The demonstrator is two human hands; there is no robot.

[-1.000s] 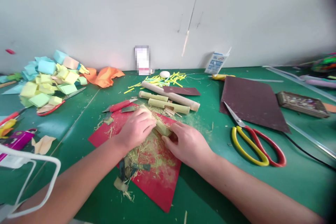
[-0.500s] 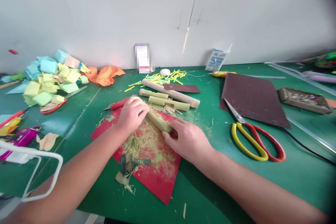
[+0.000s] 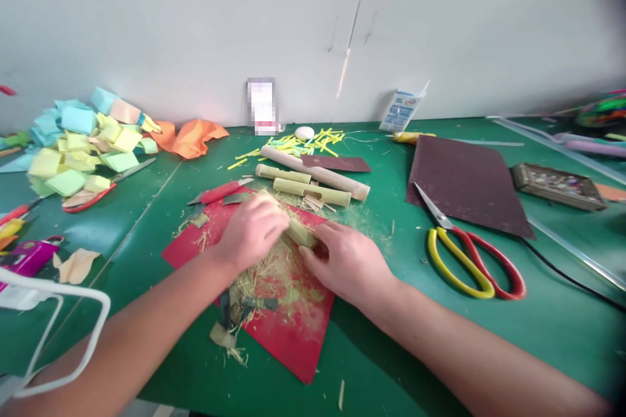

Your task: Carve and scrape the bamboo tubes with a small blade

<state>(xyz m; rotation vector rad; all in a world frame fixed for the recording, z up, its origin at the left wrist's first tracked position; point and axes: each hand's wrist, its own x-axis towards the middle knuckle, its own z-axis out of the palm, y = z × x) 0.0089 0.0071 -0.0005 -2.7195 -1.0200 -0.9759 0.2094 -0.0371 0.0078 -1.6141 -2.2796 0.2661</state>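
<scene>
A pale green bamboo tube (image 3: 299, 232) lies slantwise over a red sheet (image 3: 293, 339). My right hand (image 3: 349, 264) grips its near right end, with thumb below and fingers on top. My left hand (image 3: 254, 228) is closed around the tube further up; whether anything sits between palm and bamboo is hidden. Bamboo shavings and dust (image 3: 264, 273) cover the sheet beneath, with dark scraps (image 3: 244, 309) by its left edge. Just beyond my left hand rests a red-handled knife (image 3: 220, 192). Two short cut bamboo pieces (image 3: 312, 191) lie behind the tube.
A longer bamboo stick (image 3: 337, 180) lies behind, near yellow paper strips (image 3: 327, 141) and a white egg-shaped object (image 3: 304, 133). Scissors (image 3: 460, 257) overlap dark sandpaper (image 3: 469, 182) at right. Folded paper pieces (image 3: 78, 143) heap at left. A grey wall (image 3: 195, 32) bounds the back.
My left hand has slid right and nearer along the bamboo tube, uncovering more of the red-handled knife. My right hand keeps its hold. The view has shifted slightly.
</scene>
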